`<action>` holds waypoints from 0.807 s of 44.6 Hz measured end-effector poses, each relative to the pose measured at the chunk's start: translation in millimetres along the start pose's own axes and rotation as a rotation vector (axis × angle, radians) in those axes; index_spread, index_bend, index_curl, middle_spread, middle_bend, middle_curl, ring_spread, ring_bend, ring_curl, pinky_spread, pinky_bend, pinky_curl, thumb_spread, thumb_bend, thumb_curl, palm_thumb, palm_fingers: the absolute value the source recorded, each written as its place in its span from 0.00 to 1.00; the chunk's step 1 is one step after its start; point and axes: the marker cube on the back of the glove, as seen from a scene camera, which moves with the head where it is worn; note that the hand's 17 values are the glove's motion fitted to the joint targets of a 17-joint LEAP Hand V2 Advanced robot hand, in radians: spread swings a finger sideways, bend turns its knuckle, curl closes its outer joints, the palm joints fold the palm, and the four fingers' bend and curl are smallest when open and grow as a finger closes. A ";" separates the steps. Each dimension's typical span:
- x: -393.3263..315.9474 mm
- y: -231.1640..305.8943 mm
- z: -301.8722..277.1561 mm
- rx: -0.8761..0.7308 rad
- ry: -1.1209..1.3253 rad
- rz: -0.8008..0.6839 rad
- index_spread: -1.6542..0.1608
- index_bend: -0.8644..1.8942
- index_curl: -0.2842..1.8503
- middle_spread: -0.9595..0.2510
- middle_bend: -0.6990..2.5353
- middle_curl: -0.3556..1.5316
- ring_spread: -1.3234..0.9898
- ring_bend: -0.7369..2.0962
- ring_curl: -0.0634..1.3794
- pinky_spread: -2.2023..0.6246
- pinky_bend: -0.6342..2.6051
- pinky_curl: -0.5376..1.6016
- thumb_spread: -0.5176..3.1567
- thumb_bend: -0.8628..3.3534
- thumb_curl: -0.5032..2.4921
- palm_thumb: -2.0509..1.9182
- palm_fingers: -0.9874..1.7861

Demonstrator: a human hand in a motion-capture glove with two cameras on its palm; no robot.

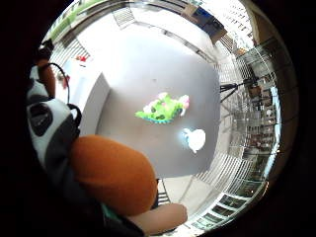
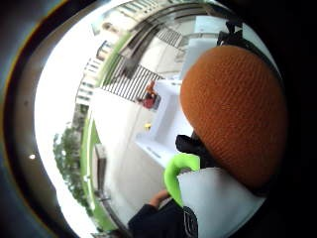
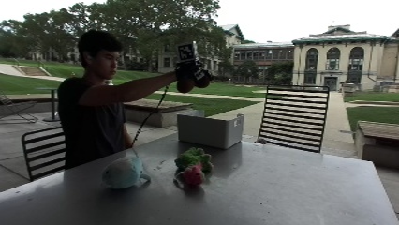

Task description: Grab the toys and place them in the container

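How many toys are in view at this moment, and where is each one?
3. A round orange knitted toy is gripped in the black-gloved right hand, raised above the white rectangular container. A green plush toy and a pale blue plush toy lie on the grey table. Container contents are hidden.

Outdoor setup, under some kind of shade, so the foreground is pretty dim while the sky at the top is blown-out bright. A big grey table (image 3: 299, 187) fills the lower half of the outside view. Black slatted metal chair (image 3: 293, 117) sits behind it right of centre, another chair (image 3: 42, 150) at lower left. Beyond that: green lawns, paved paths, a low stone bench (image 3: 159, 112) mid-frame, big trees (image 3: 124, 18) upper left and a pale stone building (image 3: 336, 58) with arched windows upper right.
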 end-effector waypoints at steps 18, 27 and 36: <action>-91.0 -30.0 59.3 -0.033 -0.015 -0.245 0.72 0.34 0.14 0.56 0.60 0.51 0.41 0.76 0.39 0.62 0.48 0.47 0.25 0.23 0.53 0.67 0.75; -95.9 -25.5 94.1 -0.093 0.132 -0.319 0.72 0.33 0.12 0.55 0.60 0.51 0.41 0.77 0.40 0.62 0.48 0.47 0.24 0.23 0.54 0.67 0.74; -75.7 -27.2 110.3 -0.284 0.240 -0.168 0.74 0.29 0.12 0.61 0.47 0.46 0.43 0.73 0.39 0.64 0.58 0.52 0.35 0.18 0.50 0.57 0.41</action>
